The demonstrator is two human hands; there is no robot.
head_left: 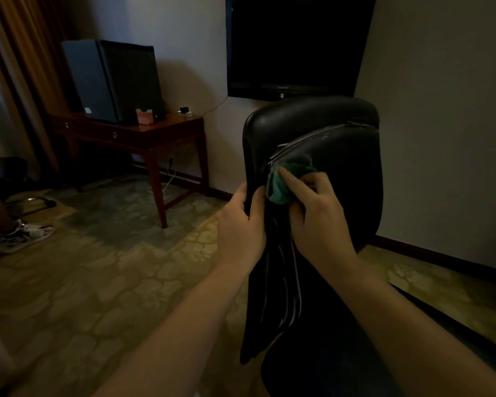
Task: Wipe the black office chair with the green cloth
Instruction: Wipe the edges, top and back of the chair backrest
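The black office chair (341, 133) stands in front of me, its glossy backrest filling the middle right of the view. My left hand (241, 224) grips the left edge of the backrest, fingers curled round it. My right hand (318, 216) holds the bunched green cloth (284, 181) against the backrest just below a worn seam, the index finger stretched out over the cloth. The chair's seat is dark and hard to make out at the bottom right.
A wooden desk (143, 136) with a dark computer case (112, 78) stands at the back left. A black TV (295, 44) hangs on the wall above the chair. Another person's leg and sneaker (26, 233) show at the left edge. Patterned carpet (98, 267) covers the floor.
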